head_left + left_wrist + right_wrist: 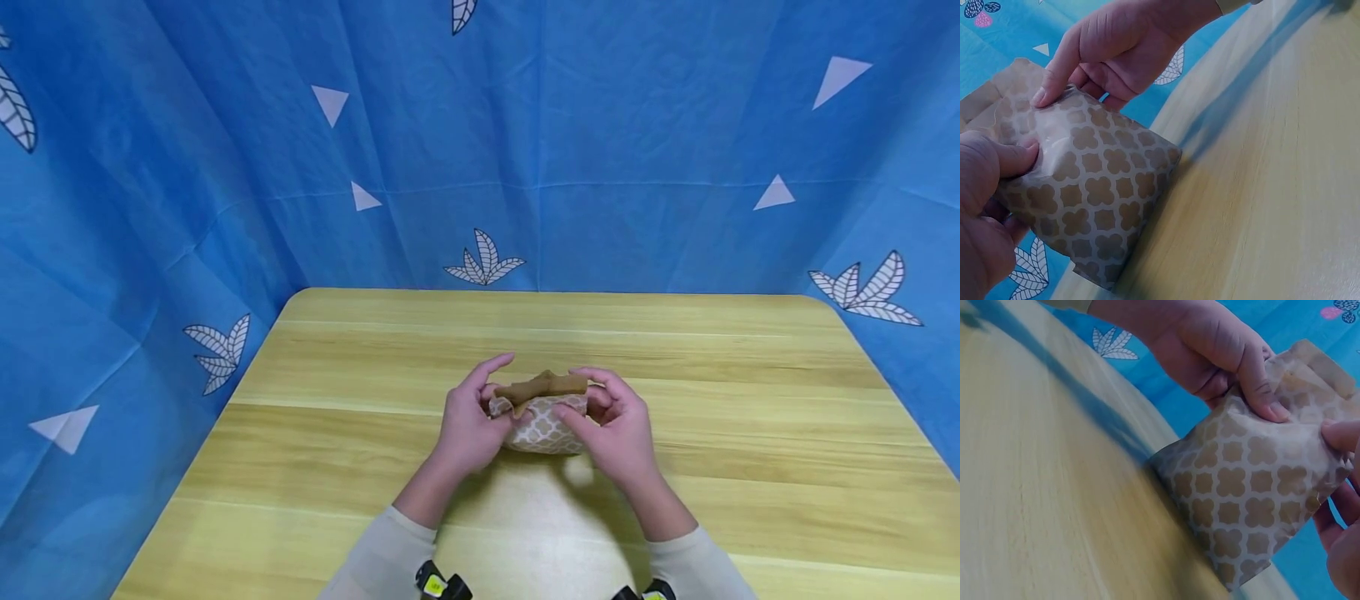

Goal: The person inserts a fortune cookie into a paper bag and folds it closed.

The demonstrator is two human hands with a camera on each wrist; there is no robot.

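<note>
A brown paper bag (546,427) with a white quatrefoil pattern stands upright over the middle of the table, its top edge crumpled and partly parted. My left hand (468,421) grips the bag's left side near the top, thumb on the patterned front. On the opposite side my right hand (621,421) pinches the upper edge, its thumb also on the front. Both thumbs press the paper bag (1107,181) in the left wrist view, and the bag's lower edge is close to the table. What the bag contains is hidden.
The wood-grain table (337,367) spreads out on all sides of the hands. Behind it and at its sides hangs a blue curtain (630,150) with white leaves and triangles. A small black device (442,583) sits at each sleeve.
</note>
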